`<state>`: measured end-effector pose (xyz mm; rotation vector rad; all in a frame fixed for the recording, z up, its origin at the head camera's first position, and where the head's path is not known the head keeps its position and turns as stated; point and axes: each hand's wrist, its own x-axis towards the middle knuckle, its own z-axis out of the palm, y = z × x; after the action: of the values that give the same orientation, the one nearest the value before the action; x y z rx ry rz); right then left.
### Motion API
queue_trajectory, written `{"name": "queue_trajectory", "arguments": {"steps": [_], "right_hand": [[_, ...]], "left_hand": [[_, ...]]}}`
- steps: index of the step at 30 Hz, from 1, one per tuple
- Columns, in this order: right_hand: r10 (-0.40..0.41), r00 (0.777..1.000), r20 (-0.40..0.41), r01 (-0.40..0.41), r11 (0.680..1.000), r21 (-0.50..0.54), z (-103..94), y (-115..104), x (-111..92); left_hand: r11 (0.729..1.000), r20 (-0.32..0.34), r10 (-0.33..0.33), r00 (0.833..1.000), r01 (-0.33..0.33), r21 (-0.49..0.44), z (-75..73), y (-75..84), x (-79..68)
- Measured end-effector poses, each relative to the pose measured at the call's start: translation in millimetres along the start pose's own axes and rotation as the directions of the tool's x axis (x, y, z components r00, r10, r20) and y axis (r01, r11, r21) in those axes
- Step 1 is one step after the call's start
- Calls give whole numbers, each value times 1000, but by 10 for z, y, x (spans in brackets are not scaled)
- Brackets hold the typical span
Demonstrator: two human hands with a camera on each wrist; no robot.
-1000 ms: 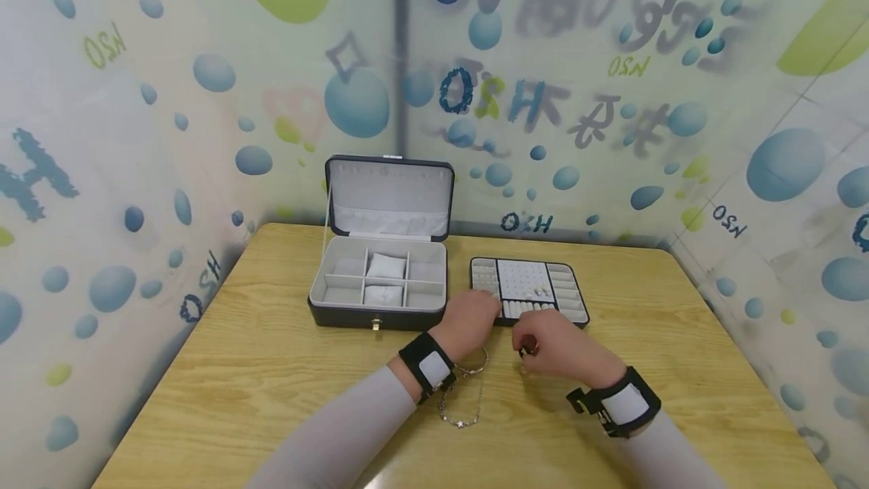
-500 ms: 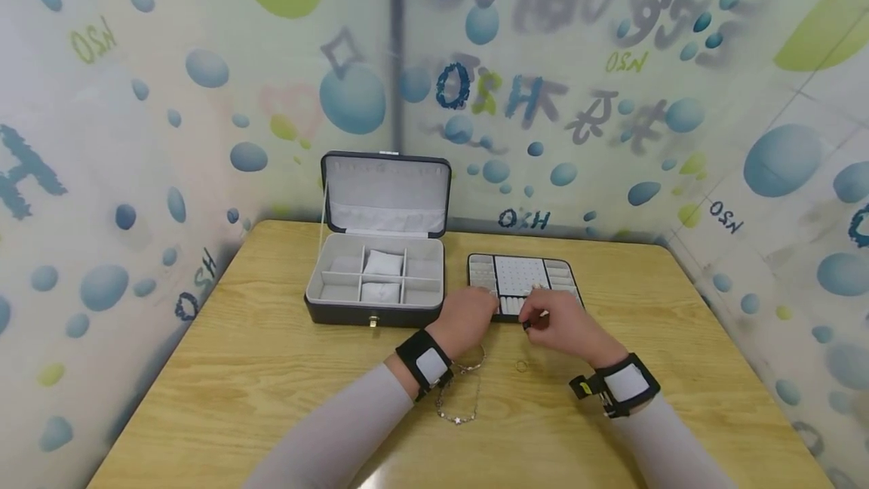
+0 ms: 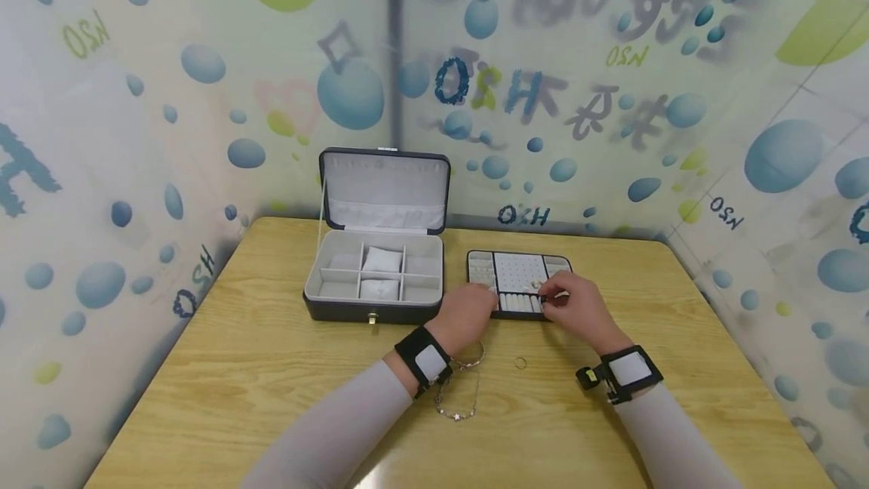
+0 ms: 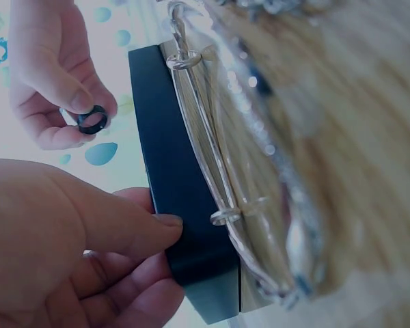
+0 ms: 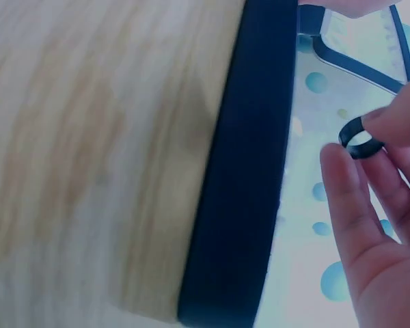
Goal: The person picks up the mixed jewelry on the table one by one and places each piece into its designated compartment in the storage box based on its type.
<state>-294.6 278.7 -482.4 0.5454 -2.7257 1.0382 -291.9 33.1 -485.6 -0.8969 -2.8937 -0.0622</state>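
My right hand [image 3: 580, 312] pinches a black ring [image 5: 364, 151] between thumb and fingertips, over the front right part of a jewelry tray [image 3: 516, 270]. The tray has a dotted white panel, side compartments and a row of ring slots [image 3: 517, 302] at the front. At the tray's front left corner, my left hand [image 3: 465, 317] grips its dark edge [image 4: 178, 171], the thumb against the outer wall. A thin ring [image 3: 520, 367] lies on the table before the tray. Close to my left wrist lie a bangle [image 3: 473, 364] and a chain bracelet with stars [image 3: 456, 416].
Left of the tray stands an open dark jewelry box [image 3: 353, 312], its lid [image 3: 385, 191] upright. White cushions [image 3: 382, 259] fill two of its compartments. Small earrings [image 3: 536, 284] sit on the tray's panel. A patterned curtain wall [image 3: 577, 119] borders the wooden table [image 3: 271, 368].
My right hand has moved up and away from me with the black ring, from before the tray to over its ring slots, uncovering the thin ring. My left hand stays at the tray's corner.
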Motion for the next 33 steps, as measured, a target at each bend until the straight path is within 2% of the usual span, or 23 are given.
{"name": "queue_trajectory", "arguments": {"steps": [5,14,27,33], "right_hand": [[24,1000,-4,-24,1000,-11,19,61,12],[8,1000,29,-6,999,-38,58,137,7],[22,999,47,-16,992,-128,91,97,25],[14,999,46,-10,996,-93,112,60,25]], "left_hand": [[1000,-1,2,1000,-2,7,-8,-2,4],[1000,7,7,1000,-7,9,21,-6,22],[1000,-11,8,1000,-8,-4,4,-12,9],[1000,-11,10,1000,-10,-7,8,-10,8]]}}
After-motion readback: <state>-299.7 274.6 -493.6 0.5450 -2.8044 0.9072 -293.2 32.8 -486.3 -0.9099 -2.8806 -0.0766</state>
